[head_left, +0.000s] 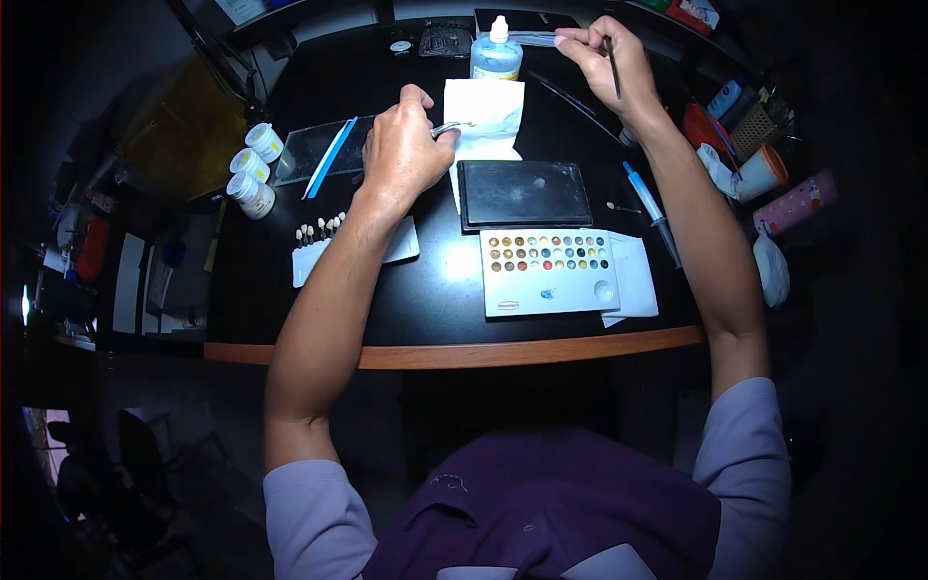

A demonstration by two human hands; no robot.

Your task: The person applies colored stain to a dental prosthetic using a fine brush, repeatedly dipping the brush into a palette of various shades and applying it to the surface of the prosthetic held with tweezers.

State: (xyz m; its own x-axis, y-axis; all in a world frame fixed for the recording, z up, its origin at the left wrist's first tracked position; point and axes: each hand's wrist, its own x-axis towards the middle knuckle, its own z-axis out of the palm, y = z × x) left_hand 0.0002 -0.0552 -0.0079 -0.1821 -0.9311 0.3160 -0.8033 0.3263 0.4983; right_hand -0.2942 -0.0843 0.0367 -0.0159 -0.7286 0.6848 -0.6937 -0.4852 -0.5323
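"Metal instrument [445, 129], slim and silvery: where is it against the left hand [398, 145]?"

"On the hand's right side, poking out past the thumb. Its tip points right, in front of the white paper [491, 99], over the far half of the desk [445, 314]. Whether tip and paper touch, I can't tell."

"How is that hand set?"

"Fingers curled in, thumb pressed toward them, the instrument gripped between. Something small shows at the tip, too tiny to name."

"And the right hand [630, 79]?"

"Raised near the desk's far right corner, well apart from the left. Its fingers are bent closed on a thin dark rod [614, 72]."

"What lies between them and the front edge?"

"A black flat case [527, 196] just below the paper, then a white palette [546, 292] of coloured wells near the desk's wooden front edge. The clear bottle [495, 63] stands behind the paper, toward the far edge."
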